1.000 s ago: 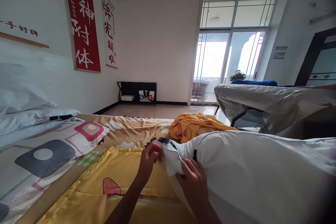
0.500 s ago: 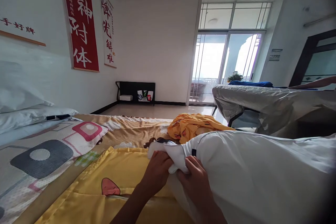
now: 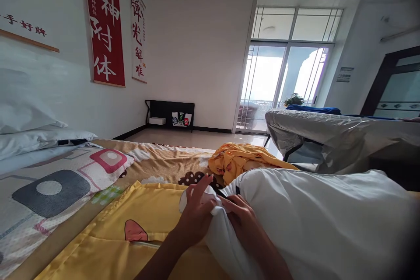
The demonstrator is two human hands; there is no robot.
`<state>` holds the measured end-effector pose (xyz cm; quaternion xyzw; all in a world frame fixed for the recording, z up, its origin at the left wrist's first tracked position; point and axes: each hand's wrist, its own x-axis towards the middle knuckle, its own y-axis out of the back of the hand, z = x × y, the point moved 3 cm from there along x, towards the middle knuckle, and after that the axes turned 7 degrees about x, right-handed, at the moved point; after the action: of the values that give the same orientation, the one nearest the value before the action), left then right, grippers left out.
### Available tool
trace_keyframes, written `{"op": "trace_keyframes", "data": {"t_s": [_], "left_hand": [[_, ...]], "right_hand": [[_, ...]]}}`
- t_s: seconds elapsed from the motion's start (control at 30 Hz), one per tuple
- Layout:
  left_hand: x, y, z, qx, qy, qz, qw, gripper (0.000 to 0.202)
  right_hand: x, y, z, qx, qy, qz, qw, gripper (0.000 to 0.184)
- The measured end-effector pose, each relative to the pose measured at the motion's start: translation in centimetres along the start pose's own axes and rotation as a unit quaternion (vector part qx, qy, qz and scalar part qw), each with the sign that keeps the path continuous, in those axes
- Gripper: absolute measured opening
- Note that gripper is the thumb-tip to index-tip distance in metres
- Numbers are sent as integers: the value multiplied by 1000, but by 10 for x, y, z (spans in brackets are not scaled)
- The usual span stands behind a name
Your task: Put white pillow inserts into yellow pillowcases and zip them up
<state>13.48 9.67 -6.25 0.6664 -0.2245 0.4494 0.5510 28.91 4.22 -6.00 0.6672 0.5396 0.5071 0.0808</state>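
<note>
White pillow (image 3: 315,214) | plump, lightly creased | left hand (image 3: 196,215), right hand (image 3: 243,218): gripping its bunched corner

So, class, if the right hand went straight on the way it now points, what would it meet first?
The right hand would probably meet the bunched white fabric first, then the left hand; depth is unclear.

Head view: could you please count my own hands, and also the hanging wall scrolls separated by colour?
Own hands: 2, left hand and right hand, both touching white cloth
Red scroll: 1
White scrolls: 2, leftmost scroll (partly cut off) and narrow scroll
Total: 5
</note>
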Motion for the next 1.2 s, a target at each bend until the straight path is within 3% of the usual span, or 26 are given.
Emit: {"op": "trace_keyframes", "data": {"t_s": [0.1,0.23,0.37,0.5,0.67,0.8,0.9,1.0,1.1,1.2], "left_hand": [[-2,-9,-9,-49,38,-22,998,21],[-5,-5,-9,-14,67,71,995,19],[-5,7,-5,11,76,195,978,21],[-7,13,-5,18,79,273,959,19],[-4,22,5,-14,54,288,956,17],[3,42,29,-24,-2,274,961,11],[7,58,48,-2,-47,263,964,9],[11,69,59,7,-68,260,963,12],[13,73,57,7,-38,270,962,10],[11,71,46,18,30,295,955,9]], "right_hand": [[-1,0,-11,15,4,6,1000,39],[-6,1,-20,28,-54,27,998,41],[-14,-7,-34,-52,-123,-35,990,91],[-20,-10,-42,-130,-179,-118,968,107],[-21,8,-30,-168,-242,-167,941,117],[-25,19,-17,-186,-220,-188,939,125],[-30,25,-11,-200,-192,-152,949,116],[-31,31,-14,-210,-152,-80,962,84],[-26,30,-25,-184,-125,-46,974,52],[-20,23,-35,-151,-166,-23,974,33]]}}
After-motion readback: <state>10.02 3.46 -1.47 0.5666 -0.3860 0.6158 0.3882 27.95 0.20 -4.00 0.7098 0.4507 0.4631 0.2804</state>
